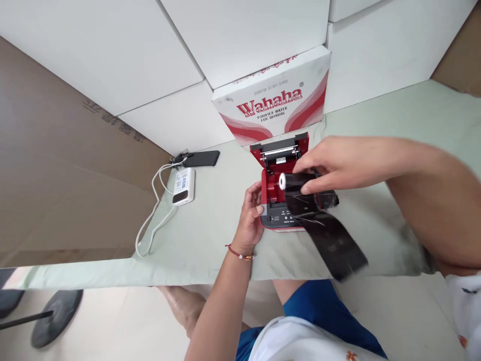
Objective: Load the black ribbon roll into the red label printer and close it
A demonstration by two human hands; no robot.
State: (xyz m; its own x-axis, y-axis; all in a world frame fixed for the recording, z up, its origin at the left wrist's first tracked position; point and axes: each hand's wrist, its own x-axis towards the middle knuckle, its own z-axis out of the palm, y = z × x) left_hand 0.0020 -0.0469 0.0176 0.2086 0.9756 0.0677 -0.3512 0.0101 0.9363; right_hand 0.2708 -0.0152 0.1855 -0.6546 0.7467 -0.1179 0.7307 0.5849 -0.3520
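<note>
indoors, over green cloth point(214, 215), right hand point(327, 163) pinches black roll point(295, 182); left hand point(251, 216) grips red printer point(273, 191).

White panels point(244, 40) are filling the top of the frame, dark seams running between them. Brown cardboard point(71, 165) bearing dark printed characters is standing along the left side, and a second brown surface point(460, 55) is showing at the upper right. The desk point(214, 215), pale green, is stretching across the middle. Pale floor point(124, 326) is spreading below, a round black base point(56, 318) resting at lower left. Soft light is falling evenly.
</note>
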